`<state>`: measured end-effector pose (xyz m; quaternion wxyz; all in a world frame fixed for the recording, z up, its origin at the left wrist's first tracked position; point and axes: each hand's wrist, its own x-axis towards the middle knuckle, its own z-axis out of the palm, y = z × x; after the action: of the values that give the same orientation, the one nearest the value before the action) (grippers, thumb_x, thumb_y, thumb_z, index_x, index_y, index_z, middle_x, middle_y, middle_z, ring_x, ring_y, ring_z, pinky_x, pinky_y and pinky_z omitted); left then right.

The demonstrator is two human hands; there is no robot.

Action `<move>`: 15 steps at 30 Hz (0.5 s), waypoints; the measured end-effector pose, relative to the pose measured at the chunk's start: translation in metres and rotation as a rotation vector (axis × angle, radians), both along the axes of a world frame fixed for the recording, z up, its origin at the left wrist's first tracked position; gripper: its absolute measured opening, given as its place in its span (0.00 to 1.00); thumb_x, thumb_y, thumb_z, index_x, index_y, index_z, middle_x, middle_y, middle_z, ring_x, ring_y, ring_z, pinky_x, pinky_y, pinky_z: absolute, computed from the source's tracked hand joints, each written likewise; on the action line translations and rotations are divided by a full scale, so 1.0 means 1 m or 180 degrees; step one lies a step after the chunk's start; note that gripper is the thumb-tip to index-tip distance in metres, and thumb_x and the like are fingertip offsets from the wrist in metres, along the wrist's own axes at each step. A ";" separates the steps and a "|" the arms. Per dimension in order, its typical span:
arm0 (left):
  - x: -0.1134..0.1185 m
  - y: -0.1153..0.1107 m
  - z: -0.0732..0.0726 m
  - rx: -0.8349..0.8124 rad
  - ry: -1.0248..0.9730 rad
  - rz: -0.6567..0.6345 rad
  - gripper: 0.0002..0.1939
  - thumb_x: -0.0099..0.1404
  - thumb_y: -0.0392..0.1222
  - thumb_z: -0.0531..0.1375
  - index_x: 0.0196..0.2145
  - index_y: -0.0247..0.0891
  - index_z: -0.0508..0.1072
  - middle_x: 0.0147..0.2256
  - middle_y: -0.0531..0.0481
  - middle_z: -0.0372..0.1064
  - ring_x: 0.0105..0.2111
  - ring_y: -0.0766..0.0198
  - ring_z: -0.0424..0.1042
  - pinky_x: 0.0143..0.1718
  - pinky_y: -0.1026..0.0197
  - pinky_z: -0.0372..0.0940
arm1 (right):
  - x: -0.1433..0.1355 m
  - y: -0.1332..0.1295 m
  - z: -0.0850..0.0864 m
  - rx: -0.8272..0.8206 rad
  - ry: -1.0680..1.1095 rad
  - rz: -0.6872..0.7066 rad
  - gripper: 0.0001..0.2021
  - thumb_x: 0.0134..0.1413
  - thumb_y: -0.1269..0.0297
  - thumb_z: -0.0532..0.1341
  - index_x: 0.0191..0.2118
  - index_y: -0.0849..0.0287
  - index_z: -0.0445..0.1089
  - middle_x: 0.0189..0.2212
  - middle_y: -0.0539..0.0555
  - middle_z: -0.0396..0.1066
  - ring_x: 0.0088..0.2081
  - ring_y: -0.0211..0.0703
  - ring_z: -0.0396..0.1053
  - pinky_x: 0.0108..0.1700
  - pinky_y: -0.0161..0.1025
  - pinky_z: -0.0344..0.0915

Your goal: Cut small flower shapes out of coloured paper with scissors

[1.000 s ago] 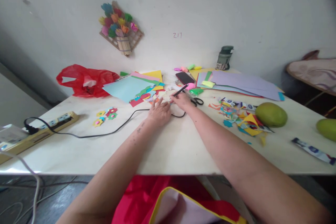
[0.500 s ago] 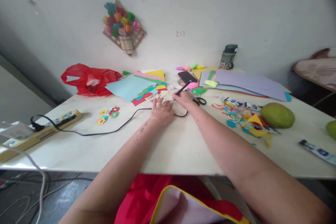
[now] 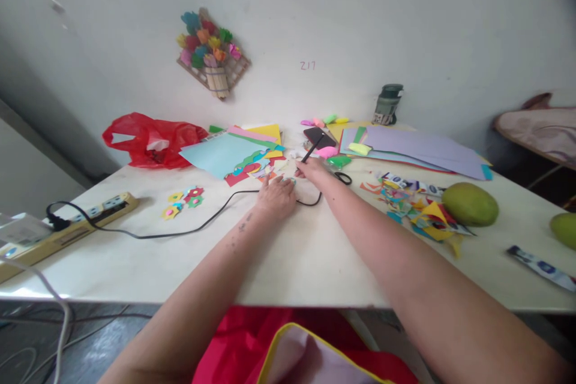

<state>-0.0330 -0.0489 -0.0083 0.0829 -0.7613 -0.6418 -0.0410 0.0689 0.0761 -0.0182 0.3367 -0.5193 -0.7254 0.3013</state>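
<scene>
My left hand (image 3: 276, 195) lies flat on the white table with its fingers stretched out. A small pale greenish piece (image 3: 293, 180) shows at its fingertips; what it is, I cannot make out. Just to the right, my right hand (image 3: 311, 170) is closed around a black pen (image 3: 312, 149), whose upper end leans up and to the right. The pen's tip is hidden by the fingers. Black-handled scissors (image 3: 343, 178) lie beside my right wrist, partly covered by it. Beyond the left fingers are cut paper pieces (image 3: 252, 167) in several colours.
Paper flowers (image 3: 194, 197) and a power strip (image 3: 96, 216) with a black cord (image 3: 180, 234) lie left. Behind are a red plastic bag (image 3: 155, 144), a phone (image 3: 320, 137) and a bottle (image 3: 387, 105). Paper scraps (image 3: 414, 210) and a green mango (image 3: 470, 204) lie right.
The whole view has shifted slightly, with the table sitting a little lower in the picture. Both hands keep nearly the same place, and the pen stands slightly steeper.
</scene>
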 end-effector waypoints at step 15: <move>0.000 -0.003 0.001 -0.0157 -0.0147 0.0238 0.26 0.67 0.44 0.40 0.58 0.44 0.65 0.60 0.52 0.58 0.65 0.45 0.40 0.62 0.35 0.30 | 0.000 -0.022 0.002 0.0376 -0.0370 -0.0072 0.12 0.55 0.59 0.57 0.36 0.58 0.75 0.31 0.54 0.78 0.38 0.43 0.74 0.39 0.33 0.64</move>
<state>-0.0332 -0.0516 -0.0077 0.0507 -0.7374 -0.6724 -0.0396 0.0694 0.0543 -0.0158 0.3275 -0.5233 -0.7543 0.2235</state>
